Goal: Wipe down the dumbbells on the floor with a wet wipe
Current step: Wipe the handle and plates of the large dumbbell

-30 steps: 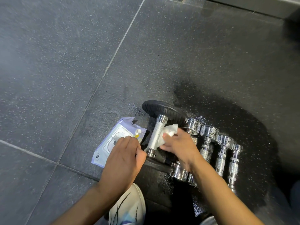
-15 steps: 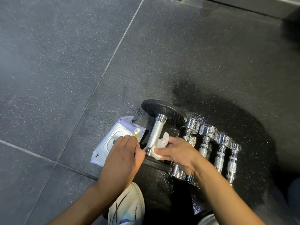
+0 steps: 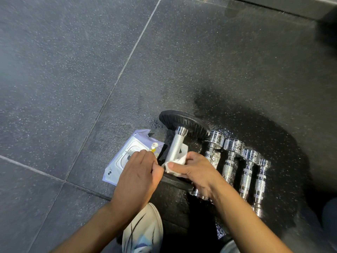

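Note:
A large dumbbell [image 3: 176, 147] with black plates and a knurled silver handle lies on the dark floor. My right hand [image 3: 197, 172] pinches a white wet wipe [image 3: 179, 160] around the near end of that handle, beside the near black plate [image 3: 177, 181]. My left hand [image 3: 138, 176] grips the left edge of the near plate. Several small chrome dumbbells [image 3: 235, 161] lie in a row just to the right, partly hidden by my right wrist.
A pale purple wet wipe pack [image 3: 125, 157] lies flat on the floor left of the big dumbbell, partly under my left hand. My white shoe [image 3: 144, 229] sits below the hands. A wall base [image 3: 284, 4] runs along the top right.
My right hand has slid the wipe down the handle from its far part to the near end by the plate. My left hand has stayed on the near plate.

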A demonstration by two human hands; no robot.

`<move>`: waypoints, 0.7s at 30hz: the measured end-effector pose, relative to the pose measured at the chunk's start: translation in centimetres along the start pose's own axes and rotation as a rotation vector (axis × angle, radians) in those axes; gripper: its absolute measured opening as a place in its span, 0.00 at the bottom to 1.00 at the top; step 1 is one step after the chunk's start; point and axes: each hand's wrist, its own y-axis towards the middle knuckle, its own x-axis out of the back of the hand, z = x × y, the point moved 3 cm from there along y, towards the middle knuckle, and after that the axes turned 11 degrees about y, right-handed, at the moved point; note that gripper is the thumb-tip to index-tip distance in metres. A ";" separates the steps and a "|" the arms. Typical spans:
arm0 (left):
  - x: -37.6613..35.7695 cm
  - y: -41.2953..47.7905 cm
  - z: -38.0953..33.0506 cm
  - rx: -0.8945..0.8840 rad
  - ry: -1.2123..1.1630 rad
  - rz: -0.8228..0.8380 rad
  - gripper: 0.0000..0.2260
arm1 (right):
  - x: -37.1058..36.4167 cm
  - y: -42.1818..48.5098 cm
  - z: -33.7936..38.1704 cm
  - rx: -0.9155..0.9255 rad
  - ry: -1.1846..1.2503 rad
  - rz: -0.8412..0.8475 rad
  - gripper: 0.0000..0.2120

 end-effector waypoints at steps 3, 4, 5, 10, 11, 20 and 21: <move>0.0 0.0 0.0 0.002 0.006 0.001 0.06 | 1.5 0.0 0.2 -0.075 0.075 0.067 0.23; -0.1 0.0 0.0 0.006 0.004 0.002 0.06 | 1.7 -0.1 0.3 -0.072 0.020 0.072 0.21; -0.1 0.0 0.0 0.009 0.001 0.002 0.06 | 1.9 -0.1 0.3 -0.054 -0.059 0.067 0.21; -0.1 0.0 0.1 0.021 -0.006 0.017 0.07 | 1.6 0.4 -0.3 0.021 -0.232 0.030 0.22; -0.1 0.0 0.1 0.021 -0.007 0.021 0.07 | 1.5 0.4 -0.2 0.041 -0.226 0.011 0.21; 0.0 0.1 0.0 0.018 -0.014 0.007 0.08 | 1.4 -0.7 1.4 -0.036 0.257 0.014 0.09; 0.0 0.1 0.0 0.017 -0.013 0.006 0.08 | 1.2 -0.5 1.3 -0.031 0.323 0.007 0.09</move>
